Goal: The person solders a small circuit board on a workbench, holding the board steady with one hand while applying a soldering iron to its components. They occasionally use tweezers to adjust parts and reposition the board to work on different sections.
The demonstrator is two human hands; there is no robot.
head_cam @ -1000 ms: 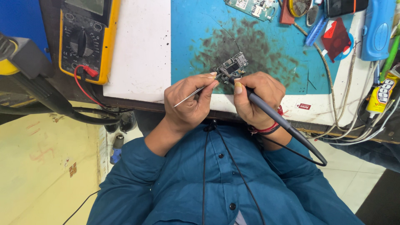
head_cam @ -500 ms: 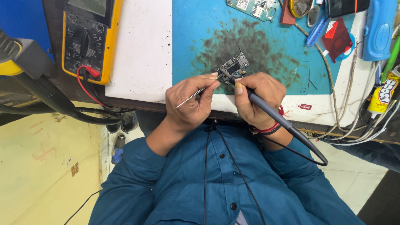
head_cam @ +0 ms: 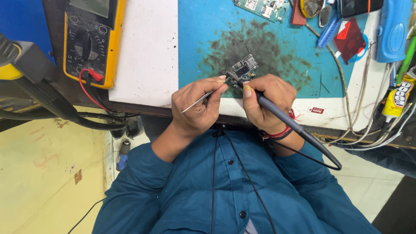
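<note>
While your left hand pinches thin tweezers and your right hand grips the soldering iron, both tips meet on the small circuit board lying on the stained blue mat.

Yellow-cased multimeter at upper left, black dial at centre, red probe plug seated at its lower edge, red lead curving below. White surface beside it, adjoining a blue work mat darkened with sooty stains. Green circuit board at the mat's top edge. Red square piece near the mat's right edge, blue plastic case just beyond. Yellow glue tube at far right among a bundle of grey cables. Black and yellow tool at far left, thick black cable trailing from it. Pale yellow floor below.
</note>
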